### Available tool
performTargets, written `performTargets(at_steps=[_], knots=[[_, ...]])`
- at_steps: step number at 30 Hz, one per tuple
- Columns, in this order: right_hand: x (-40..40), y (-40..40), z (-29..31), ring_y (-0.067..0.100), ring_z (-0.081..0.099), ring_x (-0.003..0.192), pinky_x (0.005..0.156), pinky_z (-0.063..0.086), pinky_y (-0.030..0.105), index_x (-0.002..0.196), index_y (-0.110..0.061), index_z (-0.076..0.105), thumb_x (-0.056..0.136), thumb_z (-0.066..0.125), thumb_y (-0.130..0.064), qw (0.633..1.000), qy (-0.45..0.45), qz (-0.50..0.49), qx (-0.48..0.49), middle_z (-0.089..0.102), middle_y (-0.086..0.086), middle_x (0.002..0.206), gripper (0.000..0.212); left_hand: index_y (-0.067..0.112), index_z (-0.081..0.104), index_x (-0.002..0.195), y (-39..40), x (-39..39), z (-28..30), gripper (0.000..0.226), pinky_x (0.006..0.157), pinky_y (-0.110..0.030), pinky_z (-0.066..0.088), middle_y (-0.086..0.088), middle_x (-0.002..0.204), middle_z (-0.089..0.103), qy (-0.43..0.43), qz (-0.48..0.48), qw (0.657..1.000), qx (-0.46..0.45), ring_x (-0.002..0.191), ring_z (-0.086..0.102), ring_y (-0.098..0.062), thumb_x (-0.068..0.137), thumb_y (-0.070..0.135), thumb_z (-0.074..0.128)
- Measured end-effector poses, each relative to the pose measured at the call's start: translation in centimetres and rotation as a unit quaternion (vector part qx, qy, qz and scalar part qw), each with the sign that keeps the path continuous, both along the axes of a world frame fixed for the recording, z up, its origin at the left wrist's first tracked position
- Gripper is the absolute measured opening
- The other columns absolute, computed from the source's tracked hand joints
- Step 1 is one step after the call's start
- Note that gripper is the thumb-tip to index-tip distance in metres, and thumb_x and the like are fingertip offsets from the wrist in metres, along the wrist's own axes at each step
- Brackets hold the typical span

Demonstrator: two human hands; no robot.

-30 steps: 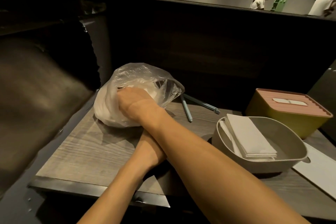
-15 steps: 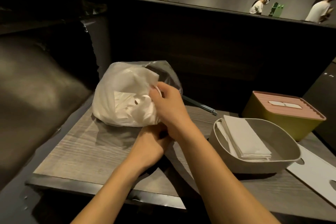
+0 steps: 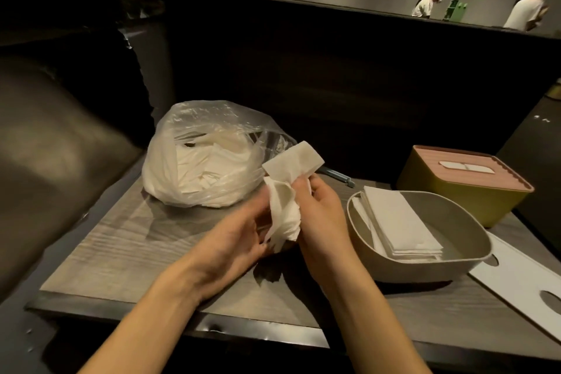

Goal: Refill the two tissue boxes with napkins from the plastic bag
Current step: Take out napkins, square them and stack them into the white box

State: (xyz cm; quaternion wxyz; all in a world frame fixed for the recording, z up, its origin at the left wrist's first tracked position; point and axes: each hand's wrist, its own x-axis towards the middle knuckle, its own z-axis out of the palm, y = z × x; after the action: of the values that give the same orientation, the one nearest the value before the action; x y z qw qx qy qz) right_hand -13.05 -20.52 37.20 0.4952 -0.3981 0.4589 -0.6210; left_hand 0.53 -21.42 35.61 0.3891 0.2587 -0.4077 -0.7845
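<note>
Napkins (image 3: 285, 191), gripped by both hands' fingers (image 3: 303, 188)

I see both forearms reaching forward, bare, converging at centre. My right hand (image 3: 318, 215) has fingers curled, pinching white napkins (image 3: 285, 191). My left hand (image 3: 233, 240) sits just beside it, palm up, fingers cupped beneath them.

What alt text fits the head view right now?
Both hands, right hand and left hand, hold crumpled napkins above the table, between the plastic bag and an open grey tissue box; a lidded yellow box sits behind.
</note>
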Motion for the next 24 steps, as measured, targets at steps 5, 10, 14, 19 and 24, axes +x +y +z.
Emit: performTargets(at_steps=[5,10,14,19,24], knots=[[0.9,0.5,-0.9,0.015,0.068,0.085,0.075,0.055,0.031,0.109,-0.017,0.072,0.108,0.05,-0.013,0.994,0.05,0.003,-0.093,0.075,0.006,0.094,0.022,0.0,0.067,0.124,0.3,-0.3,-0.5,0.027,0.082,-0.029,0.059,-0.025,0.119,0.071,-0.072,0.043,0.996,-0.035,0.1,0.071,-0.026,0.103,0.008,0.053],[1.1,0.8,-1.0,0.017,0.069,0.096,0.083,0.055,0.034,0.114,-0.015,0.072,0.108,0.052,-0.01,0.99,0.051,0.019,-0.128,0.074,0.013,0.104,0.022,0.001,0.07,0.123,0.4,-0.4,-0.1,0.028,0.08,-0.028,0.059,-0.023,0.117,0.073,-0.06,0.055,0.996,-0.02,0.103,0.074,-0.025,0.1,0.01,0.058],[1.0,1.1,-1.0,0.02,0.07,0.097,0.083,0.056,0.035,0.116,-0.015,0.072,0.108,0.052,-0.013,0.99,0.052,0.02,-0.13,0.074,0.014,0.107,0.021,0.007,0.074,0.117,0.4,-0.3,-0.3,0.022,0.09,-0.046,0.054,-0.029,0.115,0.072,-0.089,0.075,0.993,-0.034,0.104,0.07,-0.038,0.097,0.006,0.064],[0.8,1.2,-0.9,0.019,0.069,0.093,0.079,0.055,0.03,0.112,-0.009,0.072,0.107,0.054,-0.013,0.99,0.037,0.014,-0.133,0.074,0.014,0.102,0.019,0.0,0.071,0.119,0.3,0.1,-0.7,0.027,0.087,-0.042,0.06,-0.029,0.115,0.072,-0.096,0.079,0.992,-0.024,0.103,0.072,-0.038,0.094,-0.003,0.061],[0.6,1.0,-1.4,0.028,0.068,0.094,0.077,0.054,0.039,0.105,-0.013,0.073,0.099,0.058,-0.022,0.981,0.091,-0.033,-0.168,0.073,0.007,0.098,0.018,-0.005,0.074,0.102,0.0,0.6,-0.7,0.019,0.068,-0.033,0.059,-0.025,0.094,0.074,-0.101,0.104,0.989,0.007,0.08,0.072,-0.027,0.086,0.002,0.069]])
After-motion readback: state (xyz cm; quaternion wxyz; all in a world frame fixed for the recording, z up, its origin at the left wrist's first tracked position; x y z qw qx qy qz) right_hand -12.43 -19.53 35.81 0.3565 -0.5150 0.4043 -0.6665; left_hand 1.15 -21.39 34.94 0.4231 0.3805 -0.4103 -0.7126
